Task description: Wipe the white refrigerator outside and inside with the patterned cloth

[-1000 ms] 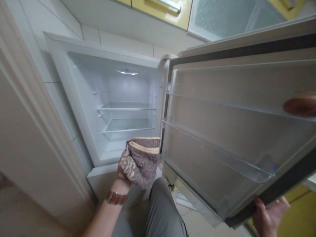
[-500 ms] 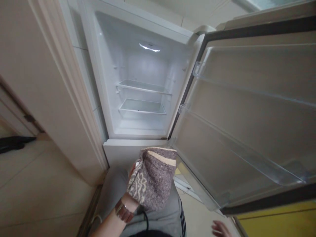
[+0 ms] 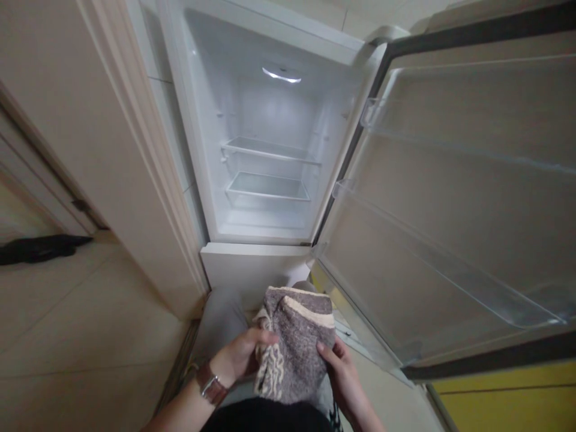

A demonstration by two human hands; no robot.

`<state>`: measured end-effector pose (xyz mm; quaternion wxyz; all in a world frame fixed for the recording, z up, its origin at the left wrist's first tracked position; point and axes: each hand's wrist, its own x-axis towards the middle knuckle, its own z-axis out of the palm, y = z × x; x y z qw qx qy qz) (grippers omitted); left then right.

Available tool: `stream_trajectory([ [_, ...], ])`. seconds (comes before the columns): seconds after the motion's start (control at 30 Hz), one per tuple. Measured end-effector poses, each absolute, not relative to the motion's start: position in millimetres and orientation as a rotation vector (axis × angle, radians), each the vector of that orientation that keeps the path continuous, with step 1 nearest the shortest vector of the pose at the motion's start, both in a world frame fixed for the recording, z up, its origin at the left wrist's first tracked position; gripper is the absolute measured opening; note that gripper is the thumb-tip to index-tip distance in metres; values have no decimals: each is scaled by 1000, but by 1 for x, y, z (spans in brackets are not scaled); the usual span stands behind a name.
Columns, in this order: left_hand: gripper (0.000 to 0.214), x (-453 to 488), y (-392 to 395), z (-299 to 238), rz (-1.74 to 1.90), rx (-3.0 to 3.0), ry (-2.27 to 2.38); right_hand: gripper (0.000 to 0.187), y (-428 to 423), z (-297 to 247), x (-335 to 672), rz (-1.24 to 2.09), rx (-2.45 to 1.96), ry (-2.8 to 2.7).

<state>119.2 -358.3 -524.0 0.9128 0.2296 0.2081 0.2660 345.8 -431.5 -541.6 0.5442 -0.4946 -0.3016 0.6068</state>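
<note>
A folded grey-brown towel (image 3: 294,348) with a cream stripe and a pale pattern is held low in front of me, above my knees. My left hand (image 3: 238,359), a watch on its wrist, grips the towel's left edge with fingers curled over it. My right hand (image 3: 337,369) presses its fingers on the towel's right side. Beyond the towel stands an open fridge (image 3: 270,144), lit inside, with two bare glass shelves (image 3: 270,186).
The fridge door (image 3: 450,198) swings wide open to the right, with clear door racks. A cream door frame (image 3: 135,156) rises at the left. A dark object (image 3: 40,247) lies on the tiled floor far left. Yellow cabinet front (image 3: 508,402) shows at bottom right.
My right hand has left the fridge door's edge and come onto the towel. The towel has dropped lower, and the view has tilted down and left.
</note>
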Motion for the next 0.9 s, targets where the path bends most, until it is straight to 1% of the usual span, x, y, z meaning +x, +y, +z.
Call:
stream_trajectory([
  [0.13, 55, 124, -362, -526, 550, 497, 651, 52, -423, -531, 349, 1308, -1268, -764],
  [0.3, 55, 123, -367, -524, 492, 347, 775, 54, -411, -523, 350, 1324, -1275, -787],
  [0.4, 47, 114, -361, -519, 468, 255, 827, 54, -405, -521, 355, 1259, -1325, -956],
  [0.5, 38, 105, -353, -513, 536, 202, 890, 52, -404, -513, 367, 938, -1464, -1149],
  [0.63, 34, 98, -346, -503, 693, 142, 926, 34, -407, -495, 395, 320, -1603, -1437],
  [0.7, 34, 96, -345, -497, 747, 115, 939, 29, -408, -489, 412, 62, -1683, -1567],
  [0.77, 36, 94, -345, -492, 774, 96, 951, 28, -407, -490, 430, -64, -1796, -1672],
  [0.83, 40, 92, -345, -488, 796, 86, 956, 27, -404, -495, 445, -78, -1926, -1770],
  [0.9, 49, 91, -344, -486, 817, 79, 952, 29, -400, -502, 456, -58, -2045, -1849],
])
